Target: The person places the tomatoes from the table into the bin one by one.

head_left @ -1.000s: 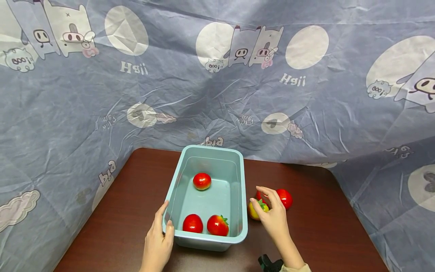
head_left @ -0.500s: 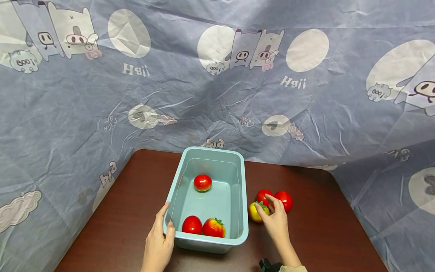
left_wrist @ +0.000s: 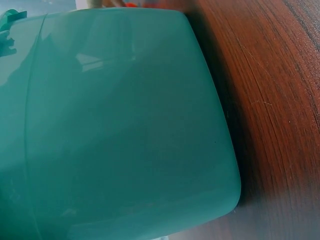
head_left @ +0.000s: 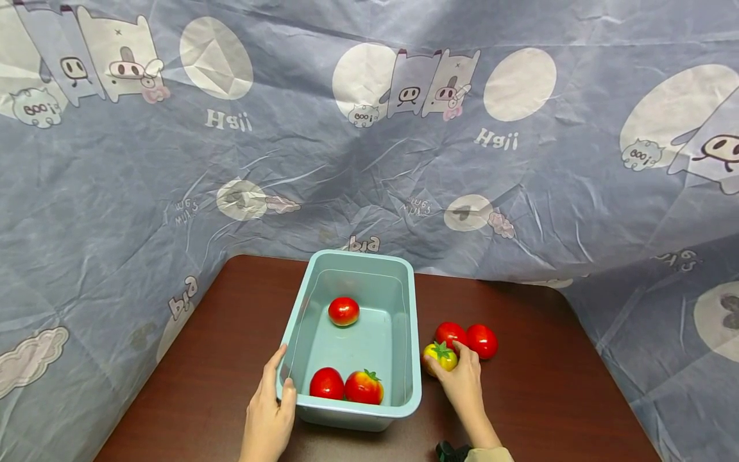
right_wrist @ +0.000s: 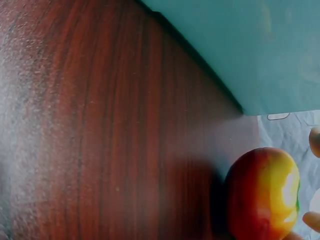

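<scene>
A pale teal plastic bin stands on the dark wooden table. Three red tomatoes lie in it: one at the far end and two at the near end. My left hand grips the bin's near left corner, thumb over the rim. Only the bin wall shows in the left wrist view. Right of the bin, my right hand curls its fingers round a yellow-red tomato. Two red tomatoes lie just behind it.
A crumpled blue cloth with cartoon prints hangs behind the table and down both sides. Bare wood lies between the bin and the table's right edge. A small black object shows by my right wrist.
My right hand has come down from above the tomatoes and closed its fingers on the yellow-red one. The near tomatoes in the bin rolled slightly left. My left hand stayed put.
</scene>
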`<action>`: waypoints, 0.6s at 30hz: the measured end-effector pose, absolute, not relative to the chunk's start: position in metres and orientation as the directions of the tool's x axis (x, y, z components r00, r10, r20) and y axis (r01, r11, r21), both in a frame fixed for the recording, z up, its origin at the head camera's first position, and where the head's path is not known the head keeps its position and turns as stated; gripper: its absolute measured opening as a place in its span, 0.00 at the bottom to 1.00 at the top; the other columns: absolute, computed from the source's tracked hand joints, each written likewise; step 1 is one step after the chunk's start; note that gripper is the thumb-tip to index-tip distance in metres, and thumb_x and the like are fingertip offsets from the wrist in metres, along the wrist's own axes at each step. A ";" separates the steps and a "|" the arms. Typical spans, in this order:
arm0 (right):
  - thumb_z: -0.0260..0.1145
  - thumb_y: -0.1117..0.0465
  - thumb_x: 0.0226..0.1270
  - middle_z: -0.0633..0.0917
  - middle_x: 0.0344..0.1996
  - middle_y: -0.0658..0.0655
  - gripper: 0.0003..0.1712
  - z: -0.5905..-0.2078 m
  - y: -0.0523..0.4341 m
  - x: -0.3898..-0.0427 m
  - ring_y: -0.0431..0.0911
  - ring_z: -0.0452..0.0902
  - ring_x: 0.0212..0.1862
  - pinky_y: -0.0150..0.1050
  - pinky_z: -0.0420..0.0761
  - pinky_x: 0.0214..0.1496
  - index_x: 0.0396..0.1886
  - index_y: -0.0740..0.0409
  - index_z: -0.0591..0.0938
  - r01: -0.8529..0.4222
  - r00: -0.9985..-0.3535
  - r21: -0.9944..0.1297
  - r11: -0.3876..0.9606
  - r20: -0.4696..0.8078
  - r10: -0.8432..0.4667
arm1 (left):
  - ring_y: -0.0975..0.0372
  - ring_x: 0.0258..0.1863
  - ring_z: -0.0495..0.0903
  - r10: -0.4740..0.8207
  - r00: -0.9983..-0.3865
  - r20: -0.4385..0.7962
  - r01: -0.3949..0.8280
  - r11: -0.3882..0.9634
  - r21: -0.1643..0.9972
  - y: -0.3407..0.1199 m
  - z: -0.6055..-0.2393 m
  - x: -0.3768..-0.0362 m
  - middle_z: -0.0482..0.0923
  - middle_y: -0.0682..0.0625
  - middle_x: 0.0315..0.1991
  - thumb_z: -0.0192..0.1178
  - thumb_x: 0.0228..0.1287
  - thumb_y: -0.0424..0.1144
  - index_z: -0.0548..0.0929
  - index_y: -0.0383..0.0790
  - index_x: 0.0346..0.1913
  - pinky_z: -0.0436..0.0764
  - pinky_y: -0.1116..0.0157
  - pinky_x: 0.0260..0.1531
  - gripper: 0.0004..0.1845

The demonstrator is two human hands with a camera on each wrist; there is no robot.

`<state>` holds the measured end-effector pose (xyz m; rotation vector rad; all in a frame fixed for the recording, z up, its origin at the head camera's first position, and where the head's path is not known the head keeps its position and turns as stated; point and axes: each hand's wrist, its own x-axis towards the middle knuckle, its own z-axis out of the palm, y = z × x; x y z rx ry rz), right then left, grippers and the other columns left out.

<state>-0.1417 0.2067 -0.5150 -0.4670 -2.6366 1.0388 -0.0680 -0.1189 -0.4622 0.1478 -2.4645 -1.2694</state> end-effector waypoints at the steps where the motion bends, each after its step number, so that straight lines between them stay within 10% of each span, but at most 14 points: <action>1: 0.74 0.48 0.56 0.71 0.53 0.73 0.42 -0.516 0.207 -0.142 0.66 0.66 0.57 0.61 0.72 0.59 0.62 0.68 0.70 0.202 -0.910 -0.690 0.695 0.129 0.393 | 0.45 0.53 0.82 -0.255 -0.928 0.271 0.073 0.590 0.804 -0.119 -0.462 -0.068 0.76 0.41 0.64 0.51 0.67 0.33 0.66 0.56 0.72 0.78 0.41 0.45 0.30; 18: 0.75 0.46 0.53 0.70 0.50 0.78 0.47 -0.531 0.202 -0.142 0.70 0.67 0.52 0.62 0.72 0.55 0.60 0.77 0.69 0.238 -0.886 -0.657 0.715 0.155 0.438 | 0.44 0.53 0.82 -0.268 -0.929 0.255 0.052 0.588 0.807 -0.117 -0.460 -0.068 0.76 0.40 0.64 0.50 0.68 0.33 0.67 0.55 0.71 0.78 0.41 0.45 0.30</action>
